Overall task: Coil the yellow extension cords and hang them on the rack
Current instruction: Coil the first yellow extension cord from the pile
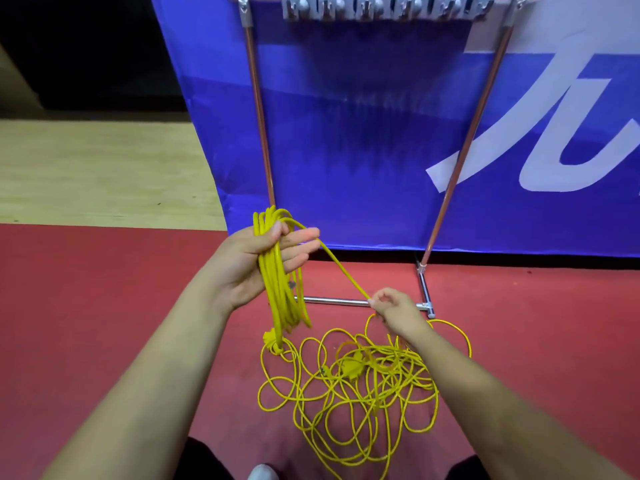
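Glossy yellow cord (277,271) loops in left hand (249,261)

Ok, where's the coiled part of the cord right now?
In the head view, left of centre: the coil hangs from the left hand, in front of the rack's left pole, above the loose cord on the floor.

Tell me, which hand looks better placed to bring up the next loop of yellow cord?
Probably the right hand: it pinches the free strand running to the coil. The left hand is full, gripping that coil.
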`<control>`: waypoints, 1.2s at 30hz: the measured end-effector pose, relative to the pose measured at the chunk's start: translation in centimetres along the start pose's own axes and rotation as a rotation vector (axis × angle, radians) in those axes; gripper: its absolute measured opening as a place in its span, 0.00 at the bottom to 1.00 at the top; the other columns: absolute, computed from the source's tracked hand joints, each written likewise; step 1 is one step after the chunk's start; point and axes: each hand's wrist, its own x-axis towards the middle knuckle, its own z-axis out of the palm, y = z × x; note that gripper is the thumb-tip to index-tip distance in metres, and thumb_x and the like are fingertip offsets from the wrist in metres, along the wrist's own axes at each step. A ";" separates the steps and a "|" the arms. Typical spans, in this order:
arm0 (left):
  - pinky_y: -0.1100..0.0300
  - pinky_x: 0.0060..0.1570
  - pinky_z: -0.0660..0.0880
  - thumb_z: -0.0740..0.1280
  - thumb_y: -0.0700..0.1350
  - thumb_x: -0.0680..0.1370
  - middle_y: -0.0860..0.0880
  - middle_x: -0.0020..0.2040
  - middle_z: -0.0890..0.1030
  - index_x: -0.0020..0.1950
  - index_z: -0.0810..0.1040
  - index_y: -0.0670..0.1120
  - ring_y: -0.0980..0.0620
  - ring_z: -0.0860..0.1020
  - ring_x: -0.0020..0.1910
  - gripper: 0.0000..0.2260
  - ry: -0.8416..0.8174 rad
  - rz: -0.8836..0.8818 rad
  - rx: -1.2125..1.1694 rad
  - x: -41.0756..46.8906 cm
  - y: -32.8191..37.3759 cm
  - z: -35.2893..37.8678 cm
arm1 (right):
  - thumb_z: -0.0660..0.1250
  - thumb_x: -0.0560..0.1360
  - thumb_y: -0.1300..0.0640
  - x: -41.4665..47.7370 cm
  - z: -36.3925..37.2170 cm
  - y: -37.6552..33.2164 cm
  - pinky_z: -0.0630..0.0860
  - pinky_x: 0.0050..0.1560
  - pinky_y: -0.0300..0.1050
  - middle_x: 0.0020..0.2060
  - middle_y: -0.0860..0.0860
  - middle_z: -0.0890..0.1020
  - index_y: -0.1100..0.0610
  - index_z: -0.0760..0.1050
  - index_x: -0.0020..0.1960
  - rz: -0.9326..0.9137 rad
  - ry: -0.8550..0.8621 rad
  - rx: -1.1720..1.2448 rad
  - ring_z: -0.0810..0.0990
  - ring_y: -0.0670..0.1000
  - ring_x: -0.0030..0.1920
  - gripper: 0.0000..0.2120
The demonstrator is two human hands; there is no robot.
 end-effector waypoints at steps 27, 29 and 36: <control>0.61 0.28 0.70 0.67 0.39 0.72 0.48 0.28 0.70 0.44 0.74 0.40 0.52 0.70 0.24 0.04 0.004 -0.220 0.032 3.0 -8.1 -5.9 | 0.65 0.79 0.60 4.2 -1.1 2.5 0.70 0.38 0.39 0.33 0.56 0.79 0.59 0.77 0.47 -0.180 -0.352 -0.064 0.75 0.46 0.33 0.03; 0.57 0.30 0.75 0.66 0.39 0.73 0.43 0.30 0.75 0.42 0.77 0.39 0.47 0.76 0.26 0.03 0.030 -0.268 0.134 2.6 -8.1 -5.9 | 0.65 0.78 0.62 4.5 -0.7 2.1 0.67 0.32 0.39 0.29 0.52 0.74 0.56 0.77 0.49 -0.123 -0.249 0.163 0.70 0.48 0.30 0.03; 0.58 0.31 0.79 0.64 0.52 0.71 0.39 0.38 0.84 0.46 0.79 0.38 0.46 0.82 0.31 0.17 0.080 -0.463 0.098 3.0 -9.3 -4.7 | 0.70 0.75 0.59 3.5 -0.7 -2.3 0.63 0.28 0.31 0.22 0.42 0.73 0.52 0.83 0.48 -0.258 -0.214 -0.028 0.67 0.41 0.24 0.05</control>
